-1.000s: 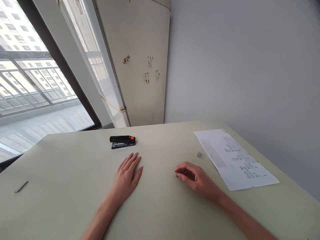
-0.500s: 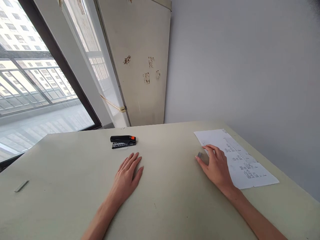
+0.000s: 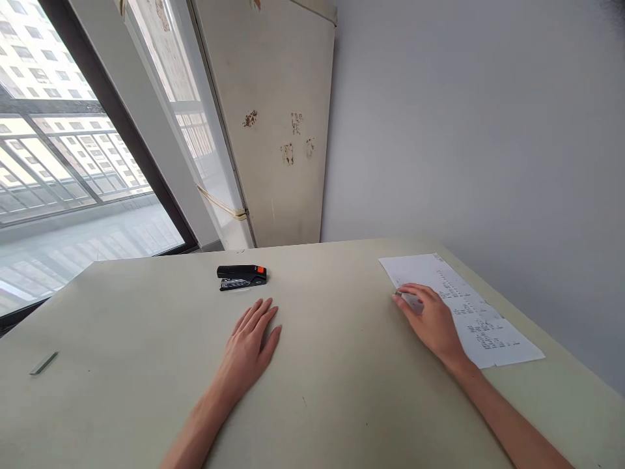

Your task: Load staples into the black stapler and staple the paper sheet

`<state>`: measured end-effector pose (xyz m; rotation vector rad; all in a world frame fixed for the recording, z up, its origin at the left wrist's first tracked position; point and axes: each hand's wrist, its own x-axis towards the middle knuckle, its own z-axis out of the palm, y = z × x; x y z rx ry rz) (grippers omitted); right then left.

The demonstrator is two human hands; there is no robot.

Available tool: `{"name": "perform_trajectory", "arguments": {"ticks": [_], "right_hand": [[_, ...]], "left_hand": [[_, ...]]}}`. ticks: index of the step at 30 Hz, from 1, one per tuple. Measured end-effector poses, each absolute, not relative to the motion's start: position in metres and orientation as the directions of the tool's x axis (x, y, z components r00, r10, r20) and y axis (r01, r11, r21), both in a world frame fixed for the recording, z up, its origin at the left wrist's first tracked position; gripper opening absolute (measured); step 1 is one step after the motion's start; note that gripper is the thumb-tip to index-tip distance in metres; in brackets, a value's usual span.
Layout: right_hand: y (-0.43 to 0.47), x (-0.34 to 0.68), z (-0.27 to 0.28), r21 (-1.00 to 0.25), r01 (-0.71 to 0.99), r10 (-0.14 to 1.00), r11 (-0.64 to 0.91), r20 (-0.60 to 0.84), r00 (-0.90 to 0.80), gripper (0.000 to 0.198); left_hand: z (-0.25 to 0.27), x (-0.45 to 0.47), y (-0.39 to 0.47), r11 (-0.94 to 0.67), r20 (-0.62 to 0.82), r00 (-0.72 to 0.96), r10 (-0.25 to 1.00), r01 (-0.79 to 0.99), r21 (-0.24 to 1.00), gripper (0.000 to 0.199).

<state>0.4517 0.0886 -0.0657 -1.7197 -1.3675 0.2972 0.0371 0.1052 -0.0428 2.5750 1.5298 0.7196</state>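
My left hand (image 3: 249, 342) lies flat on the table with its fingers stretched out, holding nothing. Just beyond its fingertips is a black stapler (image 3: 241, 277) with an orange patch on top. My right hand (image 3: 432, 326) pinches a small grey piece (image 3: 398, 294), which looks like a short strip of staples, between thumb and fingers. The fingers mostly cover it. That hand is over the left edge of a printed sheet of paper (image 3: 488, 326), hiding part of it.
On the pale table (image 3: 332, 391), far left, lies a longer grey strip (image 3: 43, 363), like a staple strip. A grey wall (image 3: 463, 130) rises behind and to the right. A worn, rust-spotted cabinet (image 3: 273, 189) and a window (image 3: 63, 143) stand beyond the table.
My right hand has moved slightly right and closed its thumb and fingers on the small grey piece, which lay on the table between them before. The left hand stays put.
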Motion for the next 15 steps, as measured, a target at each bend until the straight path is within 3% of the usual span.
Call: {"name": "perform_trajectory", "arguments": {"ticks": [4,7,11,15], "right_hand": [[0.091,0.477,-0.060,-0.897,0.434,0.830,-0.086,0.177,0.529,0.047],[0.092,0.478,-0.058,-0.972,0.215,0.835,-0.098,0.037,0.549,0.052],[0.084,0.434,-0.051,-0.996,-0.025,0.923,-0.082,-0.086,0.376,0.061],[0.064,0.385,-0.036,-0.962,-0.209,0.979,-0.175,-0.192,0.065,0.051]], "left_hand": [[-0.044,0.037,0.105,-0.508,0.370,0.393,0.842,0.809,0.295,0.047],[-0.044,0.037,0.104,-0.503,0.359,0.394,0.846,0.814,0.292,0.048],[-0.042,0.037,0.103,-0.503,0.345,0.404,0.847,0.817,0.281,0.047],[-0.039,0.038,0.101,-0.511,0.333,0.420,0.844,0.817,0.266,0.045]]}}
